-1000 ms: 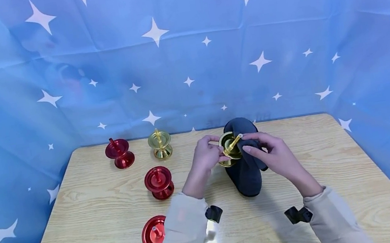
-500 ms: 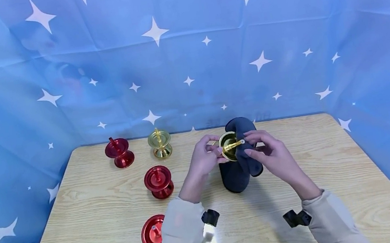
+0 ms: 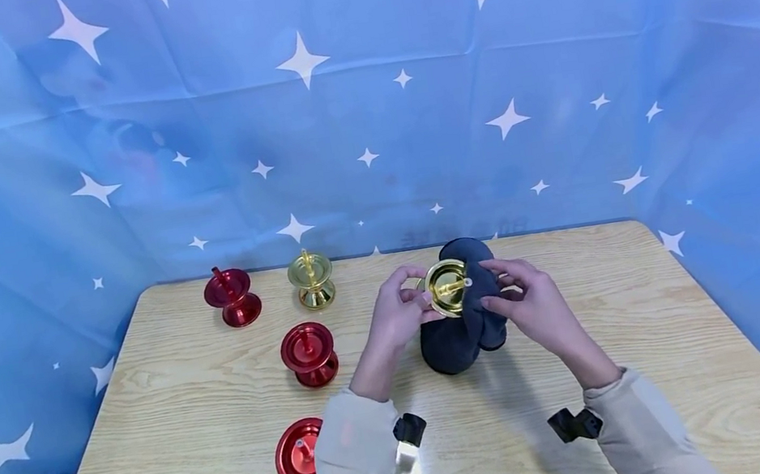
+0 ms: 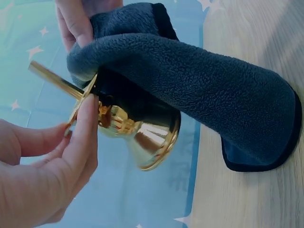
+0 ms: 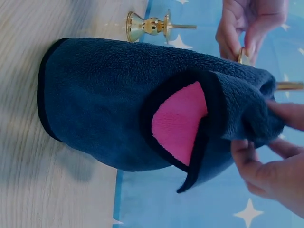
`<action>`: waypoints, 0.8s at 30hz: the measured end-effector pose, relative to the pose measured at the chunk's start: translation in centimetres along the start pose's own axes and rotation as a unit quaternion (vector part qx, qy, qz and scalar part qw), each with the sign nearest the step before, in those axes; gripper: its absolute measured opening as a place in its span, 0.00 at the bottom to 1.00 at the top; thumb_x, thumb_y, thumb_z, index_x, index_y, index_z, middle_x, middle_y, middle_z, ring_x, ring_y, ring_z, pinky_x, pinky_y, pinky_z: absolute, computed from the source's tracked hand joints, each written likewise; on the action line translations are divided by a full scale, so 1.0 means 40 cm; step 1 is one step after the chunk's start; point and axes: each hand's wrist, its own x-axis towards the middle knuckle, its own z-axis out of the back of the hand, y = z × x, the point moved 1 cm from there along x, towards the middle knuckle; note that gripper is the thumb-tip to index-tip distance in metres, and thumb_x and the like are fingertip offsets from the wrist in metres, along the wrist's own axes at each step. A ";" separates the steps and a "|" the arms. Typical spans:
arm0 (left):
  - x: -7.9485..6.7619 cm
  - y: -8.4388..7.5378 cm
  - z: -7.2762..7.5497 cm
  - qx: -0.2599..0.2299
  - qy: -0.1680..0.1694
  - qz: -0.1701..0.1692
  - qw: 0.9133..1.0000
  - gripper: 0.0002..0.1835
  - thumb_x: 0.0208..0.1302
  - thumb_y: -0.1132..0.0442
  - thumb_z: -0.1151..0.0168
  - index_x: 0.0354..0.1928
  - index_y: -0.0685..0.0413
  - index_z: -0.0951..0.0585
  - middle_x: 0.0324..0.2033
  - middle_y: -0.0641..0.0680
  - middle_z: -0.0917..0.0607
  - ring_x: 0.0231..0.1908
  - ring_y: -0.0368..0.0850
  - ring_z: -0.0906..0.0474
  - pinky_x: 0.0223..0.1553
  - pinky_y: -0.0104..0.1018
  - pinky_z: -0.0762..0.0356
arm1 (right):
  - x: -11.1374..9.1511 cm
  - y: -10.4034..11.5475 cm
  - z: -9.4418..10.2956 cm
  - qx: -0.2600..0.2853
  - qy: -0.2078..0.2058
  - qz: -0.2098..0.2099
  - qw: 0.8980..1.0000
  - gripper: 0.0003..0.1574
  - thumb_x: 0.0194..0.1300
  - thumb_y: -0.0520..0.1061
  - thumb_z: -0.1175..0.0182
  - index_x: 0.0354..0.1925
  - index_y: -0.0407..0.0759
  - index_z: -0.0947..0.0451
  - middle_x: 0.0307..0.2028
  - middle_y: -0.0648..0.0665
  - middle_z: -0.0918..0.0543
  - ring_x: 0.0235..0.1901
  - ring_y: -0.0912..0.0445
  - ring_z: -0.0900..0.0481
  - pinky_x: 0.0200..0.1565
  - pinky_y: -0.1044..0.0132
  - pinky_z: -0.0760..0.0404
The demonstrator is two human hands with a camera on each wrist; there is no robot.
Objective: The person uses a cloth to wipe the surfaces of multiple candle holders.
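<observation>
In the head view my left hand pinches the rim of a gold candle holder, lifted above the table and tilted. Its flared base shows in the left wrist view, partly behind a dark blue-grey fleecy cloth with black edging. With thumb and fingers my right hand grips the cloth against the right side of the holder's dish. A folded part of the cloth shows a pink inner side in the right wrist view.
Another gold candle holder stands at the back of the wooden table. Three red ones stand on the left: a back one, a middle one and a front one, partly covered by my left sleeve. A starry blue curtain hangs behind.
The held candle holder has tilted, its central spike swinging from up-right to nearly level. The cloth's hanging lower part has shifted left. My right hand has stayed close, still pinching the cloth.
</observation>
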 end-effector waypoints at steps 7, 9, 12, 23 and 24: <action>-0.002 0.003 0.006 0.007 -0.017 0.023 1.000 0.18 0.56 0.83 0.54 0.48 0.67 0.27 0.24 0.58 0.25 0.24 0.47 0.23 0.37 0.48 0.20 | 0.005 0.019 0.006 -0.003 -0.017 0.054 0.998 0.22 0.54 0.25 0.42 0.49 0.34 0.24 0.45 0.38 0.23 0.40 0.52 0.26 0.42 0.69 0.22; -0.002 0.003 0.007 0.004 -0.015 0.020 1.000 0.18 0.56 0.83 0.54 0.48 0.67 0.27 0.25 0.59 0.24 0.24 0.47 0.23 0.37 0.48 0.20 | 0.007 0.027 0.006 -0.001 -0.018 0.079 0.997 0.22 0.54 0.25 0.42 0.48 0.35 0.23 0.44 0.39 0.22 0.38 0.53 0.26 0.38 0.72 0.22; -0.003 0.000 0.010 0.008 -0.009 0.014 1.000 0.16 0.57 0.82 0.54 0.47 0.67 0.27 0.24 0.58 0.24 0.23 0.48 0.23 0.36 0.47 0.19 | 0.007 0.030 -0.003 0.006 -0.002 0.110 0.994 0.22 0.54 0.24 0.41 0.49 0.34 0.24 0.45 0.39 0.23 0.36 0.54 0.26 0.34 0.74 0.23; -0.004 -0.002 0.018 0.018 0.015 0.002 1.000 0.13 0.58 0.82 0.52 0.45 0.70 0.28 0.22 0.55 0.31 0.18 0.44 0.25 0.35 0.49 0.20 | 0.004 -0.003 -0.049 0.015 0.053 0.068 0.996 0.32 0.52 0.36 0.34 0.57 0.41 0.29 0.56 0.39 0.28 0.52 0.47 0.27 0.45 0.60 0.22; -0.005 -0.003 0.017 0.023 0.018 0.001 1.000 0.12 0.58 0.82 0.51 0.44 0.70 0.28 0.22 0.55 0.31 0.18 0.44 0.25 0.34 0.48 0.19 | 0.002 -0.005 -0.052 0.015 0.051 0.067 0.996 0.32 0.52 0.36 0.34 0.57 0.41 0.29 0.56 0.39 0.28 0.52 0.46 0.27 0.45 0.61 0.21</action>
